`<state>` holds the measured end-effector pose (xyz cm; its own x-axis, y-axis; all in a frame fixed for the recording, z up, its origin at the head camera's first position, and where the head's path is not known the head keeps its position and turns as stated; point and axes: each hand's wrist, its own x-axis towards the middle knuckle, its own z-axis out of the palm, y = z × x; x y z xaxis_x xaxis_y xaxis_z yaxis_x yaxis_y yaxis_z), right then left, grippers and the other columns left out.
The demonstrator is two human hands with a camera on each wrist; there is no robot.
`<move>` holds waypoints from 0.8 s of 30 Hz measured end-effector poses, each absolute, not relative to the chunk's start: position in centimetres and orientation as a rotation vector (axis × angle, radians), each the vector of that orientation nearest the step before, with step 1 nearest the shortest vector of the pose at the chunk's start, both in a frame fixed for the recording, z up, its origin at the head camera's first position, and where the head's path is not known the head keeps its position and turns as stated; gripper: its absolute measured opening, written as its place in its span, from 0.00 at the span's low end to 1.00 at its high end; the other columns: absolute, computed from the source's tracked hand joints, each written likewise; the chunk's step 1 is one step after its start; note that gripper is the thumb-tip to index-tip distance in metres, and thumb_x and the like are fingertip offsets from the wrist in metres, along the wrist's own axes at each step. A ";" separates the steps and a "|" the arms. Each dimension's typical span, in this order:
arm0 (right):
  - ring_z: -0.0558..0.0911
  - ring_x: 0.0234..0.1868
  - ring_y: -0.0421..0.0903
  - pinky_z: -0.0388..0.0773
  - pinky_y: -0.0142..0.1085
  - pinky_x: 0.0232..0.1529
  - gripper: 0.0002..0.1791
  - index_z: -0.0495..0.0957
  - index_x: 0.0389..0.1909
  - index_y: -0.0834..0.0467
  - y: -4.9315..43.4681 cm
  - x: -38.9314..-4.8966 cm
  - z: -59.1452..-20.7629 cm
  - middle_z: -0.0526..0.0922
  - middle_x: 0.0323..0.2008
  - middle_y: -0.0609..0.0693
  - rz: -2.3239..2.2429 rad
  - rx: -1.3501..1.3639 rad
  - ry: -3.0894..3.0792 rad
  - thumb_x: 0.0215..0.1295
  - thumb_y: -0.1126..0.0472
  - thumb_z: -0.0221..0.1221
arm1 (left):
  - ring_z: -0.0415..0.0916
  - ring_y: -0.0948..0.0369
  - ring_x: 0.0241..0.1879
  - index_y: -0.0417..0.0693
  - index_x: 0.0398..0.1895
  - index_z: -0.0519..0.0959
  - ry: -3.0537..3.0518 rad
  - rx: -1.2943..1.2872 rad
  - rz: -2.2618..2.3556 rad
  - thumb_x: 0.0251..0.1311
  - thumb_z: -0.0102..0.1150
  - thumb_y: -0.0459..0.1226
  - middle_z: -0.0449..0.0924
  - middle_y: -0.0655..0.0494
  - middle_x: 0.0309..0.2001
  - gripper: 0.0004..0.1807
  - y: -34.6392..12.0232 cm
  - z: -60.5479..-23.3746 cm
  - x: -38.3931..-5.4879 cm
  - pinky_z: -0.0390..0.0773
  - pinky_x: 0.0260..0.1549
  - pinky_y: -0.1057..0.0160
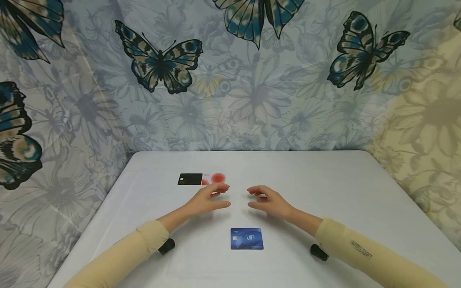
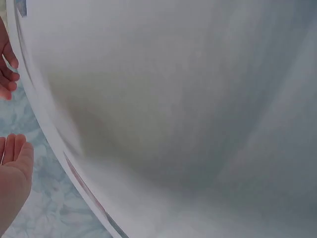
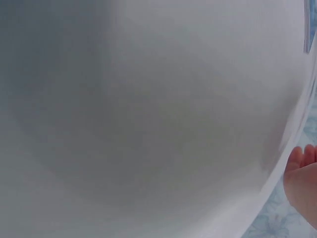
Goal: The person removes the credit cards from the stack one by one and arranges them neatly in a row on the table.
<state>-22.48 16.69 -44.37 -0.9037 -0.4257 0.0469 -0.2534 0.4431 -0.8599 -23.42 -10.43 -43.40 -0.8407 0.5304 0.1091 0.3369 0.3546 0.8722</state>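
Hovering with left hand point(image 1: 203, 200) and right hand point(image 1: 273, 202) apart, both relaxed, gripping nothing | seeing blue card point(image 1: 247, 239) flat on white table point(image 1: 309, 170), nearside of both; pink-red card point(image 1: 217, 177) just beyond left | probably light, stiff, slippery; best pinched by opposite edges

Pale yellow sleeves point(image 1: 120, 254), dark lettering point(image 1: 361, 249) on the right one, black rounded pieces point(image 1: 167, 246) beneath both cuffs point(image 1: 153, 234), bare hands point(image 1: 204, 201)
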 end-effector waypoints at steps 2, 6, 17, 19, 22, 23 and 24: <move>0.73 0.57 0.54 0.69 0.50 0.61 0.28 0.74 0.60 0.61 16.9 -21.9 -44.3 0.77 0.56 0.56 -1.461 -0.597 2.503 0.61 0.55 0.67 | 0.70 0.51 0.61 0.35 0.62 0.71 2.413 0.804 1.474 0.56 0.70 0.38 0.73 0.43 0.60 0.32 -10.2 -43.4 -22.9 0.67 0.62 0.56; 0.74 0.58 0.52 0.70 0.48 0.61 0.28 0.73 0.60 0.60 17.2 -20.8 -44.2 0.77 0.57 0.55 -1.458 -0.570 2.491 0.62 0.54 0.67 | 0.71 0.53 0.60 0.37 0.62 0.72 2.411 0.822 1.434 0.55 0.71 0.40 0.73 0.45 0.60 0.33 -9.9 -43.4 -21.9 0.67 0.61 0.56; 0.74 0.58 0.53 0.70 0.48 0.61 0.28 0.73 0.60 0.59 18.0 -18.2 -44.0 0.77 0.56 0.54 -1.445 -0.606 2.478 0.61 0.54 0.67 | 0.73 0.54 0.56 0.38 0.59 0.73 2.384 0.858 1.406 0.54 0.72 0.40 0.76 0.46 0.56 0.31 -9.2 -43.4 -19.4 0.70 0.59 0.58; 0.74 0.58 0.53 0.70 0.49 0.60 0.27 0.73 0.59 0.59 18.2 -17.9 -44.0 0.77 0.56 0.55 -1.446 -0.611 2.473 0.61 0.54 0.67 | 0.74 0.54 0.55 0.39 0.59 0.74 2.399 0.863 1.381 0.54 0.72 0.41 0.77 0.47 0.55 0.31 -9.1 -43.6 -19.0 0.71 0.58 0.59; 0.74 0.58 0.53 0.70 0.48 0.60 0.27 0.74 0.59 0.59 18.3 -17.3 -43.9 0.77 0.56 0.54 -1.442 -0.618 2.461 0.60 0.54 0.67 | 0.74 0.55 0.53 0.39 0.58 0.75 2.398 0.886 1.347 0.53 0.73 0.42 0.77 0.49 0.53 0.31 -9.0 -43.6 -18.4 0.72 0.57 0.60; 0.74 0.58 0.53 0.70 0.48 0.60 0.27 0.74 0.58 0.59 18.3 -17.1 -43.9 0.78 0.56 0.54 -1.442 -0.624 2.457 0.60 0.54 0.68 | 0.74 0.55 0.53 0.39 0.57 0.75 2.400 0.904 1.333 0.52 0.73 0.42 0.77 0.49 0.53 0.31 -8.9 -43.6 -18.2 0.72 0.57 0.60; 0.74 0.58 0.53 0.70 0.47 0.60 0.27 0.74 0.58 0.59 18.4 -16.9 -44.0 0.78 0.56 0.53 -1.437 -0.628 2.455 0.60 0.54 0.68 | 0.74 0.55 0.53 0.40 0.57 0.75 2.406 0.917 1.310 0.52 0.73 0.43 0.77 0.50 0.53 0.31 -8.9 -43.6 -18.0 0.72 0.57 0.61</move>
<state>-16.91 18.37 -43.98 -0.8825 -0.4699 0.0191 -0.2468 0.4281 -0.8694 -17.99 -8.92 -43.63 -0.7700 0.6336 0.0753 0.4071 0.3970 0.8226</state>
